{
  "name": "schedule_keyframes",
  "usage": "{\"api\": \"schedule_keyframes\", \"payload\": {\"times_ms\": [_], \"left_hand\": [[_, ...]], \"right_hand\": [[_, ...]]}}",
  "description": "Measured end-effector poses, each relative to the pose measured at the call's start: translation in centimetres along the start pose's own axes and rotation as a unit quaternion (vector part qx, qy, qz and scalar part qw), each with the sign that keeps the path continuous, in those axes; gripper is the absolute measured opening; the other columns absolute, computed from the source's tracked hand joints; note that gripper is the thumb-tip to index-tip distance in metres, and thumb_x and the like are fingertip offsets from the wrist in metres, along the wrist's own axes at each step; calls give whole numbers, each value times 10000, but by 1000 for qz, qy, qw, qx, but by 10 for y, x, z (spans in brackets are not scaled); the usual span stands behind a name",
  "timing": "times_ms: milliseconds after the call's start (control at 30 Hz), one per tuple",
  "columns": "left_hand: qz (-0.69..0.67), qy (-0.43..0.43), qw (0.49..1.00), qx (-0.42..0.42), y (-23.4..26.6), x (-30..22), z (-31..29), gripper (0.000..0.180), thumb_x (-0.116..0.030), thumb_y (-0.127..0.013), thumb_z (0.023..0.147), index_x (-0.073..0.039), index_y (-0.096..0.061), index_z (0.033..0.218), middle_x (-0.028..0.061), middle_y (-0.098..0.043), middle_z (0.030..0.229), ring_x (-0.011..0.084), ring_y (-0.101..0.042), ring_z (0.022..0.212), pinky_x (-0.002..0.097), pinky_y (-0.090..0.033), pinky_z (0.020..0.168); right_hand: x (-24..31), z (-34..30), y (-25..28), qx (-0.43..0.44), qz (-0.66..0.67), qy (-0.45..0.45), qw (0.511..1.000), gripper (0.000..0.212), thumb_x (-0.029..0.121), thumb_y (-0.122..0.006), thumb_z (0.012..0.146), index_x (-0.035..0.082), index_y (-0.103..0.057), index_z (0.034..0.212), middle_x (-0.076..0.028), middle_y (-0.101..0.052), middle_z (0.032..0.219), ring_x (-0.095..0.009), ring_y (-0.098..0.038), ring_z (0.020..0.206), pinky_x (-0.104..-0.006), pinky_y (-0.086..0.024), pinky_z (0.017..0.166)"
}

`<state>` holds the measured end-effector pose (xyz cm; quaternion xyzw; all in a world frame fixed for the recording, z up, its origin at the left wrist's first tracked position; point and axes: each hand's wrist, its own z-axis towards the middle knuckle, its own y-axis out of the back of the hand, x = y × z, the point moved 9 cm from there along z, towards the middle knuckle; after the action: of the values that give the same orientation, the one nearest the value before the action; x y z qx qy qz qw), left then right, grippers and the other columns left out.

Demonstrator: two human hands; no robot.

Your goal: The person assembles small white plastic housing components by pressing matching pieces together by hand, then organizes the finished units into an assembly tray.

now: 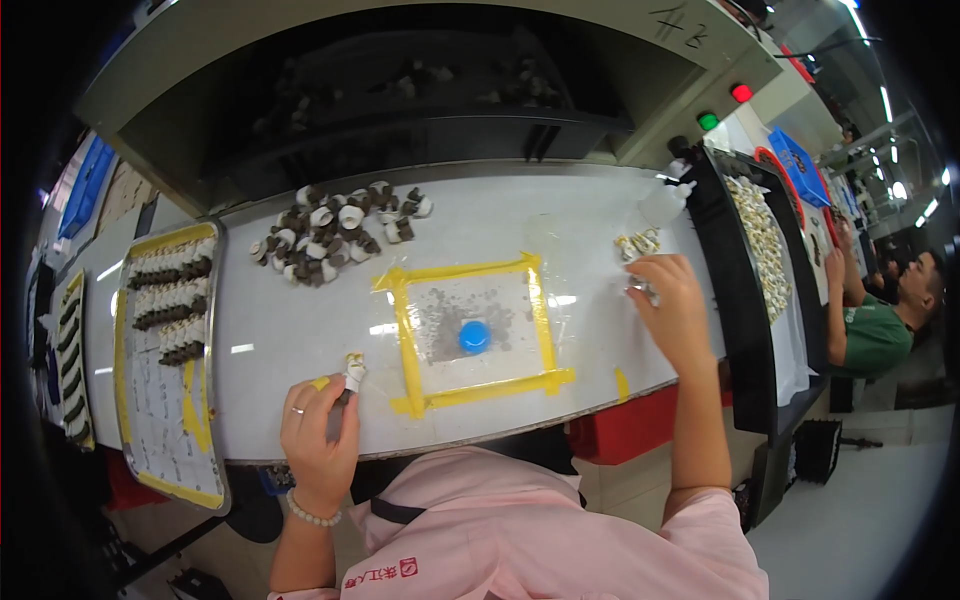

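My left hand is closed in a pinch around a small white-and-dark-brown figure-like piece, which stands up between thumb and fingers. Its upper end shows a little gold colour. To the right, my right hand has its fingertips together over the tabletop, with a small shiny bit at their tips that I cannot make out. Just beyond those fingers lies a small cluster of gold-and-white parts. Between my hands a round blue cap sits inside a yellow tape frame on the white table.
Loose white-and-brown pieces are heaped at the back left. A metal tray at left holds rows of similar pieces. A black tray of small gold-and-white parts stands right, beside a clear bottle. A dark-mouthed machine backs the table; a co-worker sits beyond.
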<state>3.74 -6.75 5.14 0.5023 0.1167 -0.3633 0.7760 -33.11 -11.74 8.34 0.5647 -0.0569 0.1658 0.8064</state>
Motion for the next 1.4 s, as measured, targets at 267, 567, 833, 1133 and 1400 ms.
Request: {"api": "schedule_keyframes", "payload": {"times_ms": [267,567,833,1133,1400], "left_hand": [[37,-15,999,-38,11,-5,55,339,-17,-740,723,37,-616,1033,179,-589,1018,335,-563,935,400,-479,785],[162,45,980,102,-37,30,95,303,-63,-684,789,13,-592,1067,168,-581,953,330,-575,919,402,-498,788],[32,82,983,164,-33,29,82,311,-47,-668,793,19,-594,1087,180,-557,1000,353,-564,927,407,-493,793],[81,43,989,114,-22,36,86,271,-46,-699,771,21,-610,1018,174,-528,989,341,-552,904,403,-475,778],[21,70,989,126,-22,41,79,237,-62,-717,779,14,-604,973,111,-562,918,235,-596,765,321,-487,684]], "right_hand": [[-7,0,-8,-10,-6,6,1000,190,-19,-670,728,-9,-667,917,-103,-650,896,-273,-598,846,-371,-480,745],[97,6,-46,115,269,83,953,240,-5,-682,733,1,-692,973,-108,-636,888,-235,-622,791,-312,-508,703],[138,15,-56,112,224,216,944,203,9,-718,720,23,-711,922,-90,-645,877,-244,-617,779,-326,-526,672],[157,12,-67,163,112,275,941,172,20,-712,721,-2,-691,890,-85,-599,830,-235,-588,753,-335,-519,663],[166,9,-64,152,67,291,942,142,9,-697,738,-7,-683,878,-81,-583,826,-232,-575,752,-334,-516,665]]}}
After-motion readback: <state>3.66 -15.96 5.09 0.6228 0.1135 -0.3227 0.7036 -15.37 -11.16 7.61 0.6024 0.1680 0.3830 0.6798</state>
